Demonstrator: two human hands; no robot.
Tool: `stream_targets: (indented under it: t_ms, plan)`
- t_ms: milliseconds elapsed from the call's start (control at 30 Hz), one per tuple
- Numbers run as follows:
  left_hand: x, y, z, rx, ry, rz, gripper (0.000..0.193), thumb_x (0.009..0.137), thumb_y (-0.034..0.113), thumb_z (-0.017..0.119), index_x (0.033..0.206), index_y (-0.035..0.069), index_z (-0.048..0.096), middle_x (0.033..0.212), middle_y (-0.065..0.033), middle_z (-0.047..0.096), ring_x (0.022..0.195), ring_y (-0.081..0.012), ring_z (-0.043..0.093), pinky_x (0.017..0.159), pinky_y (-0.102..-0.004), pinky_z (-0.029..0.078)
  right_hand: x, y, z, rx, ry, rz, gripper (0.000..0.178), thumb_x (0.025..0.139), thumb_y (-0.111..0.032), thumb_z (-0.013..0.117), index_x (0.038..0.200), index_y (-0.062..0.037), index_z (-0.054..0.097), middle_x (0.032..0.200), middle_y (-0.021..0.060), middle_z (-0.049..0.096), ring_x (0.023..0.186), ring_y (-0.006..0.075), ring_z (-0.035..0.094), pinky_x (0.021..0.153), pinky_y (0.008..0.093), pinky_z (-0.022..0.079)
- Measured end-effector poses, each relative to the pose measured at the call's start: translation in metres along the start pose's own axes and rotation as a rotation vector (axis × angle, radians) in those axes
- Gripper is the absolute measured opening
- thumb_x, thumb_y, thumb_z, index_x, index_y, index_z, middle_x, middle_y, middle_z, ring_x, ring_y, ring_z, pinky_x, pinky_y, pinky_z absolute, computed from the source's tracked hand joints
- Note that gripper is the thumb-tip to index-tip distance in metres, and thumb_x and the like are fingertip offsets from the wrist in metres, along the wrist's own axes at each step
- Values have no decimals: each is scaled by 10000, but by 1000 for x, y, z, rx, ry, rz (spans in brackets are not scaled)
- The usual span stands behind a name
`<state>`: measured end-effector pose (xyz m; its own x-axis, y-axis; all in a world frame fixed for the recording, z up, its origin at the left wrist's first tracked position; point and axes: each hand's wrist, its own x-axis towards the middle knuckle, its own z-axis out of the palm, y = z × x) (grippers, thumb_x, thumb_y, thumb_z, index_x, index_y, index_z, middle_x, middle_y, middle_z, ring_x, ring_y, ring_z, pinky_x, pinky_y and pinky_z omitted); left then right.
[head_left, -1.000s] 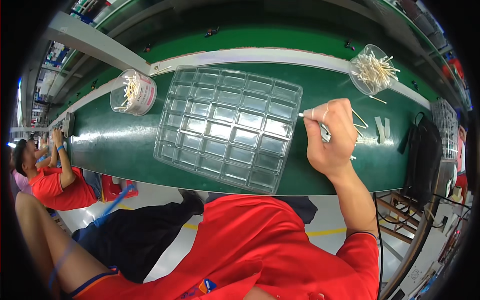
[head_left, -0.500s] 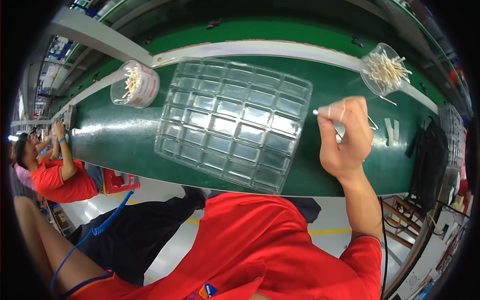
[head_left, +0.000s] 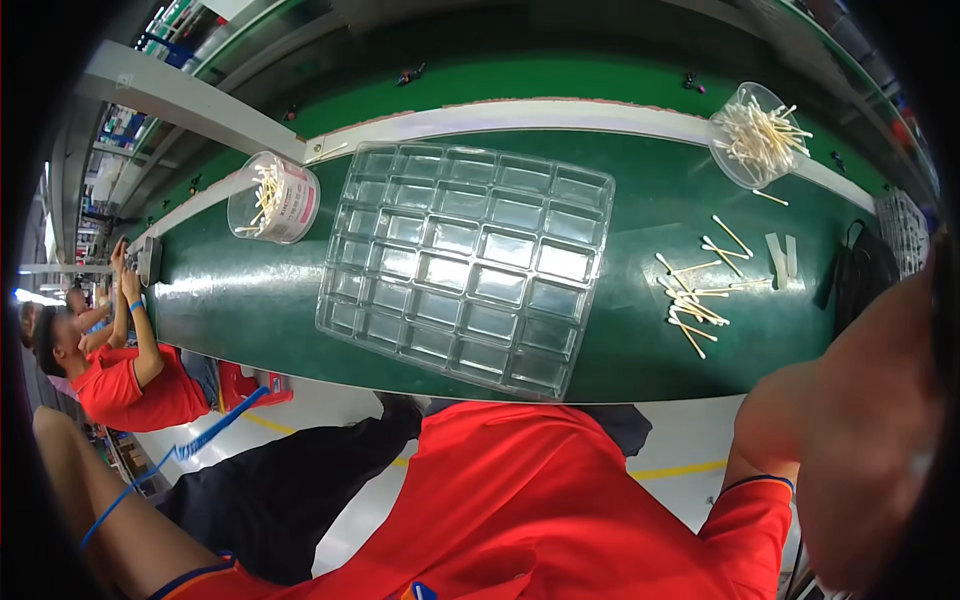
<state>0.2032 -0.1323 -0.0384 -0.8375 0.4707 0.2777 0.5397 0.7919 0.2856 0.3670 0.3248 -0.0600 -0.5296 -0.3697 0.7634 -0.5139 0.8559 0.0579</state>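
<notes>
My right hand (head_left: pixel 870 430) is raised close to the camera at the right edge, large and blurred. Its fingers cannot be made out, nor whether anything is in them. My left arm (head_left: pixel 105 490) reaches out of the picture at the lower left, and the left hand is not visible. On the green bench, several loose cotton swabs (head_left: pixel 690 300) lie scattered to the right of a clear plastic tray (head_left: pixel 430 235) divided into shallow rectangular compartments. Two pale strips (head_left: pixel 783 258) lie beside the swabs.
Tubs of cotton swabs stand at the back left (head_left: pixel 272 200) and back right (head_left: pixel 757 140). A black cloth-like item (head_left: pixel 862 270) sits at the bench's right end. A blue coiled cord (head_left: pixel 222 425) hangs at the left, near a co-worker in red (head_left: pixel 130 385).
My right hand has left the bench, moving right and up toward the camera from its pinched pose beside the tray. The loose swabs it covered now show. The tray stays in place.
</notes>
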Motion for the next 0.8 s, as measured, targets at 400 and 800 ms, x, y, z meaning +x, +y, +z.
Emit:
stream_targets:
  t_ms: [400, 800]
  plan:
    - [-4, 6, 11, -27, 11, 8, 402, 897, 320, 757, 1199, 57, 722, 1140, -144, 735, 1016, -326, 719, 862, -412, 576, -3, 11, -61, -138, 53, -142, 227, 892, 66, 633, 1113, 114, 620, 940, 213, 624, 733, 255, 539, 619, 368, 450]
    - [-9, 12, 20, -83, 1, -16, 416, 892, 348, 765, 1183, 52, 725, 1160, -157, 728, 1001, -335, 721, 848, -413, 577, -7, 10, -78, -181, 38, -151, 266, 887, 60, 635, 1146, 118, 639, 956, 220, 625, 755, 268, 553, 636, 378, 465]
